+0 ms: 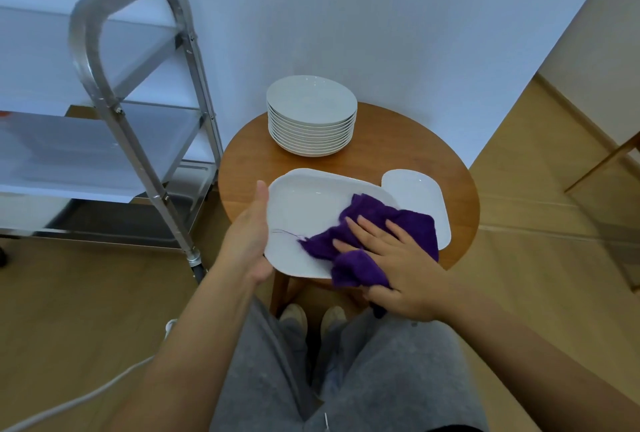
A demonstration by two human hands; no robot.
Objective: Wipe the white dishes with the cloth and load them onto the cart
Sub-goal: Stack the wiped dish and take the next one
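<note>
The left hand (249, 237) cups the near-left edge of a white rectangular dish (304, 217), palm against the rim; how its fingers wrap beneath is hidden. The dish is held tilted in front of the person, over the near edge of the round wooden table (242, 168). The right hand (391, 251) lies flat on a purple cloth (374, 224), fingers spread and pressing it onto the dish's face, with the thumb tucked into a fold at the near edge.

The main risk, as I judge it, is the one-sided hold: the dish is carried along one edge only, so a hard push from the cloth toward the far-right corner could lever it out of the left hand — and it would fall onto the table or the wooden floor. That corner also sits just over a second white dish (422, 203) lying on the table; a dip could knock the two together and chip them. A loose thread (285, 232) trails from the cloth across the dish and may be left behind as lint.

The stack of round plates (311, 116) stands well back on the table, near the wall. The metal cart (114, 113) waits at the left — swinging the dish across to its shelves could catch the slanted handle frame.
</note>
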